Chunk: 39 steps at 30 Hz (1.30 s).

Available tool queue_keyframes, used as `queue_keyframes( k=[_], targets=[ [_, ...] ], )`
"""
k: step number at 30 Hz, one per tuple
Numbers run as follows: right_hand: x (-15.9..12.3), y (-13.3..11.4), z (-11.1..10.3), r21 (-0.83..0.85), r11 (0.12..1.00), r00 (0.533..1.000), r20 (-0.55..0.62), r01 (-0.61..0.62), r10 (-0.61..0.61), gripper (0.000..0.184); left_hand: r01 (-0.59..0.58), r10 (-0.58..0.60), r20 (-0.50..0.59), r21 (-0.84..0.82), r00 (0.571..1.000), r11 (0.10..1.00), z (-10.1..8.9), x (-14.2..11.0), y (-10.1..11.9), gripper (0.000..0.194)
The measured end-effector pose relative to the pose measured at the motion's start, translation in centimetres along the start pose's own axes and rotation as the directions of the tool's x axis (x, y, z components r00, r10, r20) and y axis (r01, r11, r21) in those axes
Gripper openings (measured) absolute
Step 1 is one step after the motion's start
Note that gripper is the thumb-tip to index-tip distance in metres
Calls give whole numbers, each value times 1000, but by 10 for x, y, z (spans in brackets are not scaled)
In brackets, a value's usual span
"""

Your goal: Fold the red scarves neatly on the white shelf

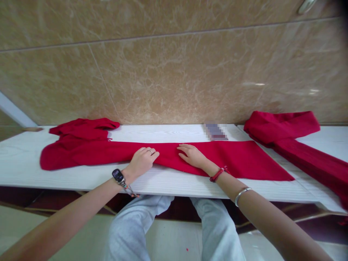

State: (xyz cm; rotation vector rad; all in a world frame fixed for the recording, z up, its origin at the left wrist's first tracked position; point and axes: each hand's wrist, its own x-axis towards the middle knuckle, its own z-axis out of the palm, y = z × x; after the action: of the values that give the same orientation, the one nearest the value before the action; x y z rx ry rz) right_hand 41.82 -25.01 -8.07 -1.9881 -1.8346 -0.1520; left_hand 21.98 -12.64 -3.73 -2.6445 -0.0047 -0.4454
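A long red scarf (231,159) lies stretched sideways along a white wooden bench top (168,181). Its left part is folded over and bunched, with a few threads showing. The right end runs out flat to a slanted point. My left hand (141,164) has its fingers curled onto the scarf near the middle, pinching the cloth at its front edge. A short way to the right, my right hand (193,156) rests palm down on the same scarf, fingers stretched out and pointing left.
A second red scarf (280,127) lies folded at the right, one end trailing over the front edge. A blurred phone-like object (216,131) lies behind the first scarf. A brown marble-tiled wall (163,79) rises behind the bench. My legs (133,228) are against the front.
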Motion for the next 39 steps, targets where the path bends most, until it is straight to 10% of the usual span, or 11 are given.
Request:
queue_keyframes(
  k=[6,23,26,30,33,37,39],
  targets=[
    [-1,2,3,-10,1000,1000,-18,20,-20,37,291,-296,74,65,952,954,-7,-37,-47,29],
    [-3,8,12,7,1000,997,-68,25,-24,36,524,-602,169,351,780,776,-26,-120,-243,30],
    [-4,7,11,5,1000,998,-62,14,-13,36,670,-715,40,317,698,672,-36,-114,-266,32],
    [-4,9,14,23,1000,996,-88,16,-14,35,866,-883,141,177,448,468,-21,-86,-252,54],
    [-5,11,15,23,1000,996,-86,16,-14,36,810,-777,363,93,514,579,4,-79,-221,65],
    [-4,11,15,6,1000,998,-60,17,-17,37,516,-444,441,-51,780,855,5,-103,-178,67],
    [-5,11,14,1,1000,998,-52,18,-18,38,326,-234,496,-105,836,940,-6,-119,-161,69]
  ],
)
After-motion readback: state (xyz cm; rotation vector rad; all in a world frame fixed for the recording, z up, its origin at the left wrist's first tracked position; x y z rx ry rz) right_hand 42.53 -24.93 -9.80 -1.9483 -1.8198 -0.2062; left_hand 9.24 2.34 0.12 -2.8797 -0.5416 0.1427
